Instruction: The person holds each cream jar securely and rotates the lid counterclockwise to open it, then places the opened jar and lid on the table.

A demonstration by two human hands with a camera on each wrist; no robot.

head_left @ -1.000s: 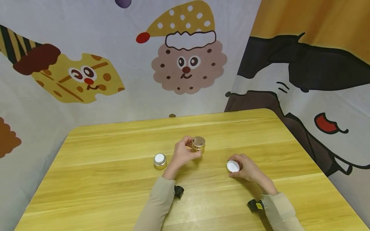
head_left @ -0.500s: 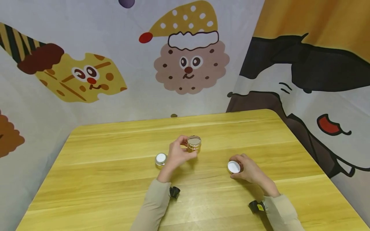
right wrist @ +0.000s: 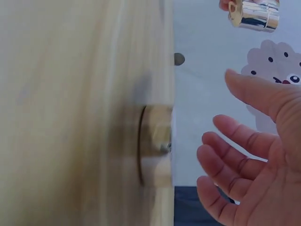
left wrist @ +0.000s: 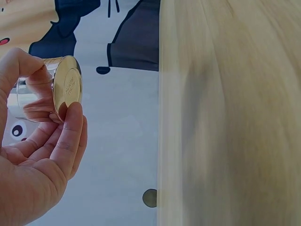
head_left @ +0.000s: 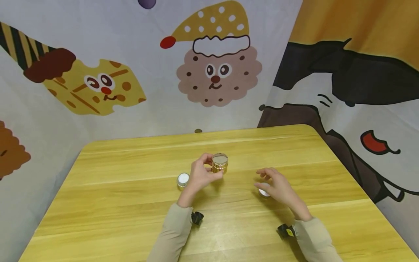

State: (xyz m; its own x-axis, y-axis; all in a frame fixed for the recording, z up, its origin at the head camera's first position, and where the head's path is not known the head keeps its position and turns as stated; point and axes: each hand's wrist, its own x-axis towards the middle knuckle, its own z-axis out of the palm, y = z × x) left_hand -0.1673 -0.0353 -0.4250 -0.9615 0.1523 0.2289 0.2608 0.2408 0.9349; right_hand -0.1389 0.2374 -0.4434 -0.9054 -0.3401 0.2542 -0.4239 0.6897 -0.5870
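My left hand (head_left: 199, 177) grips a shiny gold jar (head_left: 220, 166) with its lid on, raised over the table. In the left wrist view the jar's stamped gold base (left wrist: 68, 88) faces the camera, thumb and fingers around the sides. My right hand (head_left: 279, 189) hovers with spread, loosely bent fingers above an upturned lid (head_left: 264, 193), white inside. The hand partly covers that lid in the head view. From the right wrist, the lid's reflective side (right wrist: 155, 162) shows apart from the fingertips. Left of my left wrist stands a second gold jar (head_left: 183, 179) with a white top.
The wooden table (head_left: 131, 218) has rounded far corners and meets a cartoon-printed cloth (head_left: 157, 112) behind it. Black wrist cameras (head_left: 197, 218) sit by both sleeves, close over the tabletop.
My right hand has let go of the upturned lid and lifted off it. My left hand, with the gold jar, has shifted slightly left, then stayed nearly still.
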